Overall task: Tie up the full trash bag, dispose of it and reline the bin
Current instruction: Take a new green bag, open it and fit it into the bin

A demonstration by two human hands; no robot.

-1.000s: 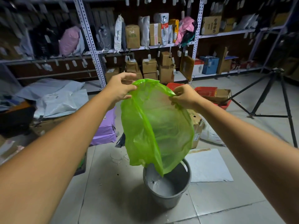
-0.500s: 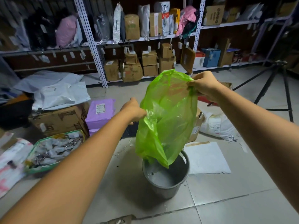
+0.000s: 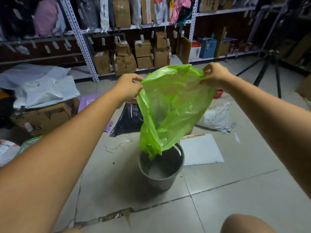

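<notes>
Down at the near edge, a bare knee (image 3: 247, 224) poked in at the right. Just beyond it the bin (image 3: 159, 182) stood upright on the tiled floor (image 3: 235, 199), grey inside and not yet lined. Only the lowest tip of the green bag (image 3: 173, 105) dipped into the bin's mouth, on the left side. The rest hung above and billowed out past the rim.

Higher and farther, the left hand (image 3: 127, 89) pinched the bag's left top edge with curled fingers. The right hand (image 3: 213, 76) gripped the right top edge the same way, and the film was stretched wide between them.

My worries ran like this. The film looked thin, and two tight pinches pulling apart could tear the edge. I couldn't tell whether the mouth was actually open or both layers were held together; if together, the bag would go in shut. The off-centre tip could let the bag drape outside the left rim. Trapped air might keep it from seating. The bin looked light, so stretching the edge over its rim could tip or skid it.

A white sheet (image 3: 202, 150) lay just right of the bin. Parcels (image 3: 129, 118) sat behind it, and stocked shelves (image 3: 80, 31) lined the far wall.
</notes>
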